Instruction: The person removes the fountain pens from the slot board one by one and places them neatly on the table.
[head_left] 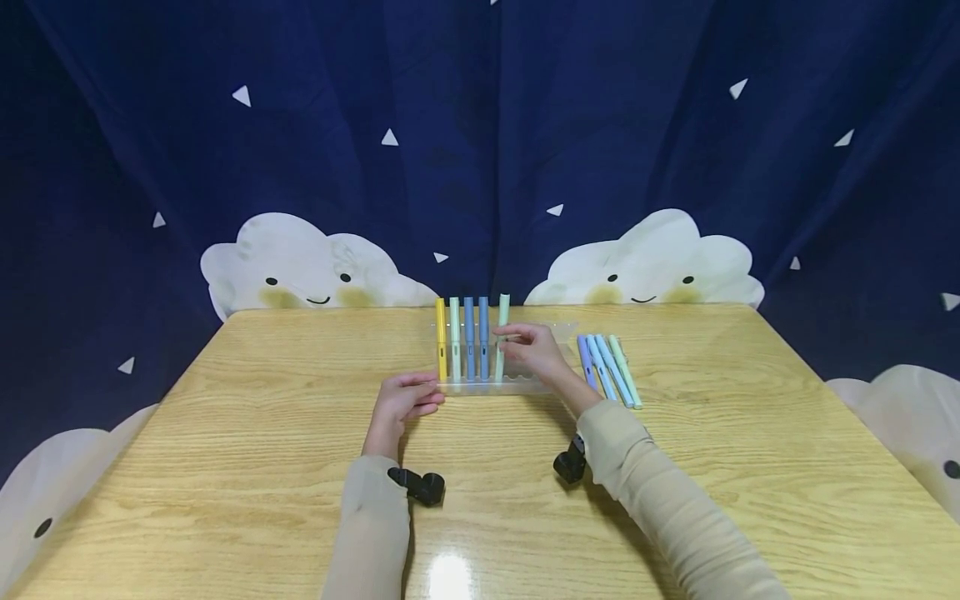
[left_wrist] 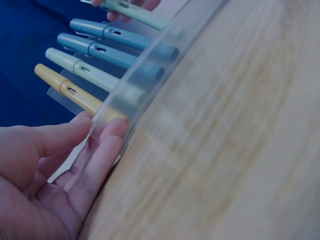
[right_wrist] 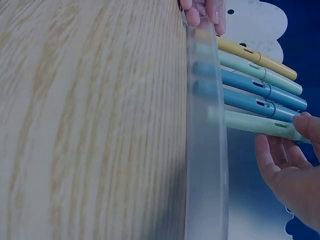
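A clear plastic pen stand stands on the table. Upright in its left part are a yellow pen, a mint green pen and two blue pens. To their right, my right hand pinches a pale green pen between thumb and fingers near its middle. The pen's lower end is behind the stand's front lip. My left hand holds the left end of the stand, thumb on one side and fingers at the front corner, beside the yellow pen.
Right of the stand, several loose pens lie side by side: a purple pen, light blue ones and a green pen. Behind the wooden table hangs a dark blue curtain with white clouds. Each wrist carries a black camera.
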